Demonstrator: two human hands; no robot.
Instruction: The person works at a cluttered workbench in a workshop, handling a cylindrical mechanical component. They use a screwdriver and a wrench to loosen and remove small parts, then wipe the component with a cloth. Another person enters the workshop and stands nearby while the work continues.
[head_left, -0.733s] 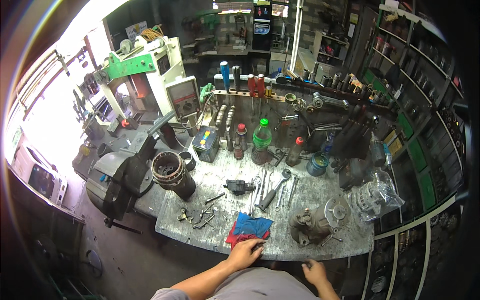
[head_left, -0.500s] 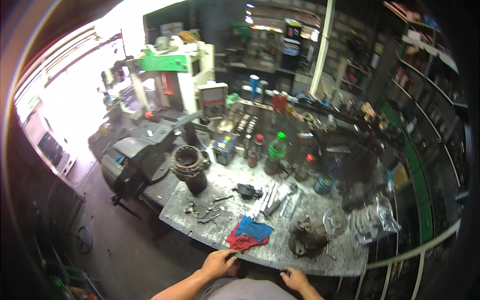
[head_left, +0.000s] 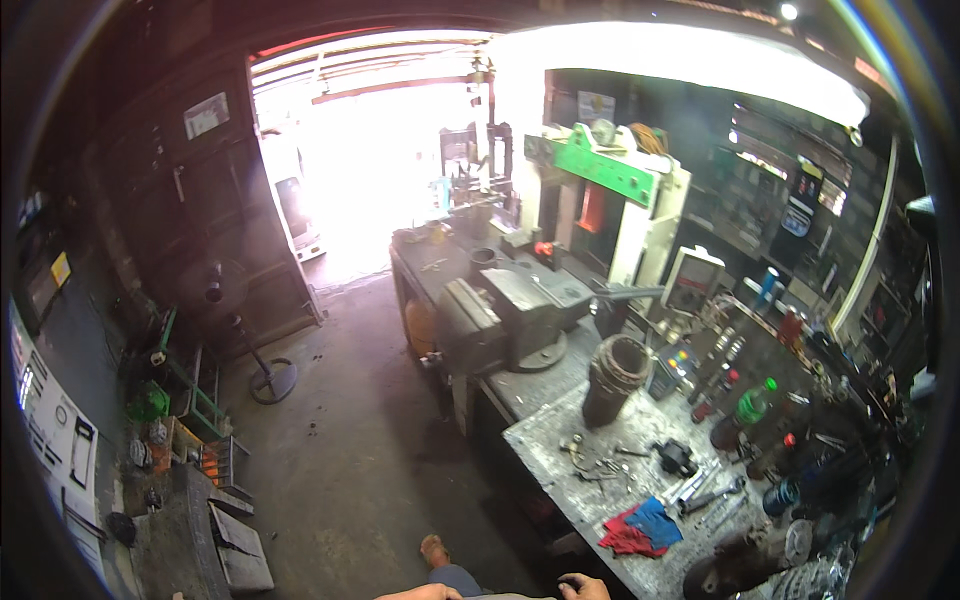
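Note:
Only a strip of my left hand (head_left: 428, 592) shows at the lower edge, in front of my body; its fingers are mostly cut off. My right hand (head_left: 586, 588) is low beside the bench's near edge, its fingers loosely bent and apart, with nothing visible in them. Nearest to it on the metal-topped workbench (head_left: 570, 490) lie a red cloth (head_left: 630, 537) and a blue cloth (head_left: 657, 522). Behind them are wrenches (head_left: 690, 484), a ratchet (head_left: 715, 495), small bolts (head_left: 597, 467) and a black part (head_left: 677, 458). A dark metal cylinder (head_left: 612, 385) stands upright farther back.
A large bench vise (head_left: 520, 315) sits beyond the workbench, near a green-and-white press frame (head_left: 610, 175). Bottles (head_left: 752, 402) and a greasy housing (head_left: 735, 572) are at the right. Concrete floor (head_left: 350, 460) runs toward a bright doorway. A round-based stand (head_left: 272, 380) is on the left.
My view has swung left, so the bench now appears at the right and the floor and doorway fill the left. Both hands have dropped toward the lower edge; the left moved away from the cloths.

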